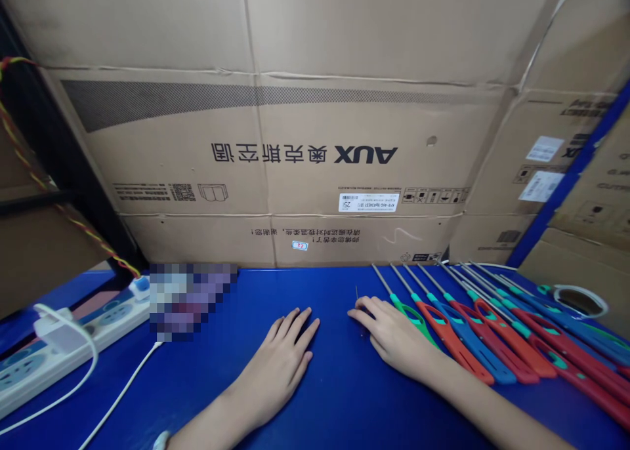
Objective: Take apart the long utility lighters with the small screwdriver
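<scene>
My left hand (pixel 281 361) lies on the blue tabletop (pixel 325 410), palm down with its fingers stretched out and holding nothing. To its right, my right hand (pixel 388 335) is closed with curled fingers. A thin dark rod (pixel 356 292) stands up past those fingers, and a small dark part shows beneath them; the rest is hidden. Beside and beyond the right forearm lies a row of long-nosed lighters with metal barrels. Among them are a green lighter (pixel 417 317), an orange lighter (pixel 455 345) and a blue lighter (pixel 485 345), the green one partly behind my hand.
A white power strip (pixel 83 345) with plugs and cords runs along the left. Near it lies a pixelated object (pixel 189 302) with a white cable (pixel 123 391). A cardboard panel (pixel 295 109) walls the back. A white cable loop (pixel 581 299) sits at the far right.
</scene>
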`<move>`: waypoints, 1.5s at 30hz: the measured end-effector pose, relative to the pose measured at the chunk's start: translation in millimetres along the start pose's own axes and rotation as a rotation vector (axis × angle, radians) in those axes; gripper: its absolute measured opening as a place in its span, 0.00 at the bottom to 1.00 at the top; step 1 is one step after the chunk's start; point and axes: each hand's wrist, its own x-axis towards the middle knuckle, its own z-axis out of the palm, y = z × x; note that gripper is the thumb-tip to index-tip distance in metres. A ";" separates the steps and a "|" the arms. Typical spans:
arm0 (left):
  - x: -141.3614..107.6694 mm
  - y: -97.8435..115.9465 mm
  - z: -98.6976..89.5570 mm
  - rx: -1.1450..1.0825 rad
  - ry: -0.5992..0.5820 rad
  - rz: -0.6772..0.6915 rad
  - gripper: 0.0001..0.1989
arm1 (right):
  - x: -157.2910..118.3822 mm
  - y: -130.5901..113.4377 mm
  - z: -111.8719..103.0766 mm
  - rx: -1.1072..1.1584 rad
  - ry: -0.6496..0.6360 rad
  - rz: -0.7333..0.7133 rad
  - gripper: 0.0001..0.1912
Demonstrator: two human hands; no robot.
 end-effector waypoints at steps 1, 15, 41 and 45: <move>0.1 0.0 -0.2 -0.005 -0.004 -0.001 0.23 | 0.6 1.2 -0.7 -0.017 0.003 0.041 0.26; 3.0 -5.0 -13.9 -0.165 -0.031 -0.009 0.21 | 2.1 13.8 10.2 -0.113 0.007 0.242 0.16; 8.4 -18.6 -19.2 -0.285 0.018 0.025 0.18 | 2.8 -26.9 9.2 0.360 -0.221 0.271 0.36; 7.7 -17.6 -19.6 -0.278 0.010 0.023 0.18 | 4.7 -14.8 11.7 0.344 -0.199 0.311 0.36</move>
